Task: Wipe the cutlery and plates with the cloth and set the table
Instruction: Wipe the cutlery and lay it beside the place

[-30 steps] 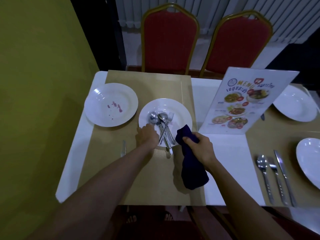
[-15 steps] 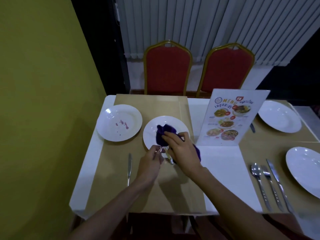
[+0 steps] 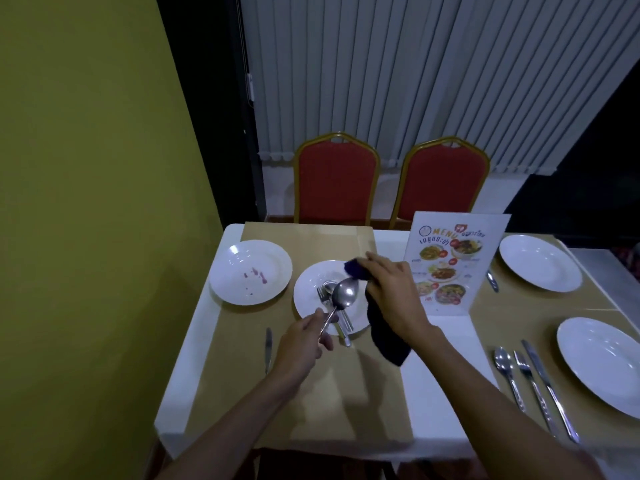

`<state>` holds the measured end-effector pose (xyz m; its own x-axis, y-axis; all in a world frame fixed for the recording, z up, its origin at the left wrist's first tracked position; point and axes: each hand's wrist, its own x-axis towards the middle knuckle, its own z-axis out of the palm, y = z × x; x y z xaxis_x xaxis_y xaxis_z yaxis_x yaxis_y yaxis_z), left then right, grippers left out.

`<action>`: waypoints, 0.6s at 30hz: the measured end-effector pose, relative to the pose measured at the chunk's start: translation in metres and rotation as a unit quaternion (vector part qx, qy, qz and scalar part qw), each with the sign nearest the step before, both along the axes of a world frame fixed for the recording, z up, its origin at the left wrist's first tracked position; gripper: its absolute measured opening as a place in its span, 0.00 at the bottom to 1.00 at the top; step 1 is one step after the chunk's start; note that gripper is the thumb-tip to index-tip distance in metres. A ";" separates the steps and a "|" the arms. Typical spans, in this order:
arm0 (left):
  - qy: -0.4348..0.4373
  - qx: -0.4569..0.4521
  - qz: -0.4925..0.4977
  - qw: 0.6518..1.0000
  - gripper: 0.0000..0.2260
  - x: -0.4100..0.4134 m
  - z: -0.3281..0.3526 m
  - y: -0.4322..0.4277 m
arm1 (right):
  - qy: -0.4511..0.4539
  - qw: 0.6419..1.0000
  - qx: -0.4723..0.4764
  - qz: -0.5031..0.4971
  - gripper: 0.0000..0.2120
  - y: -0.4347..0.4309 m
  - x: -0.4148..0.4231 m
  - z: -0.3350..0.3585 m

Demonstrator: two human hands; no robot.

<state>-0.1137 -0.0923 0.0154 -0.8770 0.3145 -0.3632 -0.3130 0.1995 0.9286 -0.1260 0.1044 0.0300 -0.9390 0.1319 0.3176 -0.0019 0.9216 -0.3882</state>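
Yellow-walled dining table [image 3: 194, 344], spoon lifted over a plate [image 3: 311, 299].
Left hand [image 3: 304, 344] pinches the spoon [image 3: 343, 296]; right hand [image 3: 391, 292] grips the cloth [image 3: 384, 337].

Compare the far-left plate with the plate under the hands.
The left plate carries reddish spots; the centre plate shows none. The left plate holds no cutlery; the centre plate holds a fork and other pieces. Both are white, round and lie on the same tan mat.
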 end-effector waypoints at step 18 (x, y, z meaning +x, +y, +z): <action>0.186 -0.128 0.115 0.967 0.09 0.006 0.009 0.000 | 0.000 0.994 0.074 0.076 0.35 -0.057 0.030 0.017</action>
